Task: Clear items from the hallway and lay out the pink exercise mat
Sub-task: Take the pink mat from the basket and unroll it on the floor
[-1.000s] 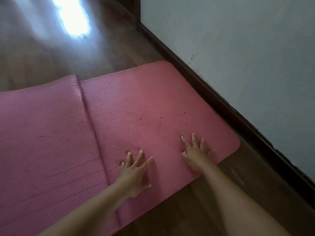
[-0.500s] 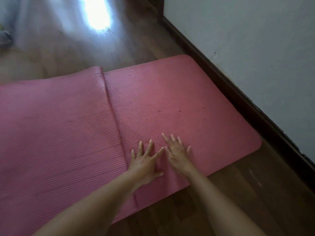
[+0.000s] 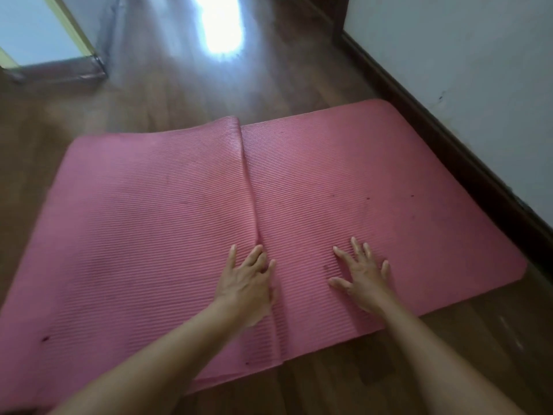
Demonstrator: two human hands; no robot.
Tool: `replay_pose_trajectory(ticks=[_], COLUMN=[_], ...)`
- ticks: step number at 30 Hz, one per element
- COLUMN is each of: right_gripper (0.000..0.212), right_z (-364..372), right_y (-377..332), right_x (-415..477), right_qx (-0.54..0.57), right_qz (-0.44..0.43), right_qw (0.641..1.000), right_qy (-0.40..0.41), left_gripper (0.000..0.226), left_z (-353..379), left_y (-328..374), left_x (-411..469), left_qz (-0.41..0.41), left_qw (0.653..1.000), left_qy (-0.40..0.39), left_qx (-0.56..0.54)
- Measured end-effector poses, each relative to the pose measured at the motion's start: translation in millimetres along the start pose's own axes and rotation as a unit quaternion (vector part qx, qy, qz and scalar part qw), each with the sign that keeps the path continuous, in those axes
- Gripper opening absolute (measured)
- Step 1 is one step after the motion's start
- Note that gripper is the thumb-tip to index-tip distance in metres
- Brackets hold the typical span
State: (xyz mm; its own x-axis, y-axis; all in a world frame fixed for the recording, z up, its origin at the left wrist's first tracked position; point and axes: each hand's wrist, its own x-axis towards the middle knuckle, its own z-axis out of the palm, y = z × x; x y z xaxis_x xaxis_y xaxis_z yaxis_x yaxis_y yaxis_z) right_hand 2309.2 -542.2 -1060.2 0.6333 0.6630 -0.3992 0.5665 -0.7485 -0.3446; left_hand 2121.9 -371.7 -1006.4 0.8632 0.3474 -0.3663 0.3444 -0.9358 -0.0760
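Both palms are down flat on the pink mat (image 3: 179, 220), which spreads across the wooden floor (image 3: 167, 94) through mid-frame. The left hand (image 3: 248, 287), fingers spread and gripping nothing, sits on the raised fold; the right hand (image 3: 363, 280), splayed too, presses lower centre-right.

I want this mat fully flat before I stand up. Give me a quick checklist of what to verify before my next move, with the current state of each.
1. Pink mat unrolled on wooden floor: ok.
2. Crease down the middle pressed flat: not ok, ridge stands up.
3. Left hand flat by the crease: ok.
4. Right hand flat on the right section: ok.
5. Right edge clear of baseboard: ok.
6. Mat's left end flat: cannot tell, blurred.
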Motion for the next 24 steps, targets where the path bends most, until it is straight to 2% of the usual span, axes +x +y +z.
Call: replay_pose_trajectory(ticks=[6, 14, 18, 19, 21, 24], right_gripper=[0.074, 0.072, 0.071, 0.071, 0.081, 0.081], right_z=[-4.5, -12.1, -21.8, -21.0, -11.6, 18.8], right_y=[-3.8, -23.4, -52.2, -63.9, -96.4, -150.9], right_x=[-0.7, -6.6, -10.4, -11.1, -14.1, -28.1], right_qx=[-0.027, -0.089, -0.183, -0.207, -0.172, -0.048], right_qz=[0.022, 0.067, 0.083, 0.069, 0.005, -0.1], right_qw=[0.999, 0.994, 0.98, 0.976, 0.985, 0.99], right_qy=[-0.006, -0.003, -0.006, 0.005, 0.011, -0.088], left_gripper=[0.062, 0.061, 0.061, 0.06, 0.06, 0.059], left_z=[-2.9, 19.6, 31.8, 33.6, 36.2, 38.1], left_y=[-49.1, -93.5, -102.4, -99.9, -92.1, -83.2], left_x=[-38.1, -70.1, -78.0, -76.0, -69.6, -62.8], left_qz=[0.002, -0.006, -0.02, -0.022, -0.024, -0.028], left_qw=[0.997, 0.999, 0.999, 0.999, 0.997, 0.996], left_qy=[0.072, 0.045, 0.008, -0.002, -0.017, -0.025], left_qx=[-0.031, -0.007, -0.036, -0.048, -0.069, -0.078])
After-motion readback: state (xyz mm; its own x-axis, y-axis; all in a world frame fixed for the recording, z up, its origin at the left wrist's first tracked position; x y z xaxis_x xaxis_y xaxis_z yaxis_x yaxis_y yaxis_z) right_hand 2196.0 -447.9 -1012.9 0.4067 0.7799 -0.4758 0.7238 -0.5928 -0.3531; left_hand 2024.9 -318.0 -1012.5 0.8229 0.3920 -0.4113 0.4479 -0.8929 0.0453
